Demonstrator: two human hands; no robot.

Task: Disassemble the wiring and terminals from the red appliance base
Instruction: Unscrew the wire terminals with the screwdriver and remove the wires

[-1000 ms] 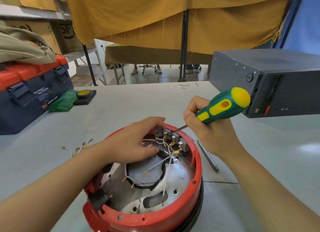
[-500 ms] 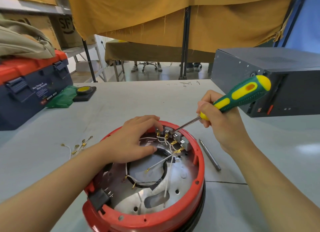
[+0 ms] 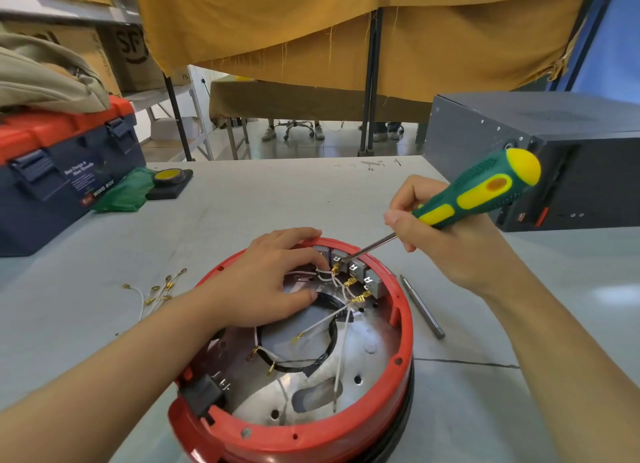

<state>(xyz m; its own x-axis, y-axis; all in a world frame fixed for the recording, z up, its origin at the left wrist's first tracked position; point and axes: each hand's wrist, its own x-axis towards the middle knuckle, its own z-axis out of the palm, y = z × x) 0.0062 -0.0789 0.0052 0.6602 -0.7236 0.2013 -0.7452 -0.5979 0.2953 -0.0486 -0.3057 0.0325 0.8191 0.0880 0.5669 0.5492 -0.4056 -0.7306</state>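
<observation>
Round red plastic appliance base (image 3: 346,438) on grey table (image 3: 259,206). Left hand (image 3: 273,282) rests inside, fingers relaxed near white wires (image 3: 341,327). Right hand (image 3: 446,244) grips green-yellow screwdriver (image 3: 478,192), tip at grey terminal blocks (image 3: 356,267).

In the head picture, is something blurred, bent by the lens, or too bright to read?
Head view: the wide lens bows the table edge and stretches both forearms; the near rim of the red base is soft; a pale glare patch lies on the table at far right; the screwdriver tip and terminals are sharp.
</observation>
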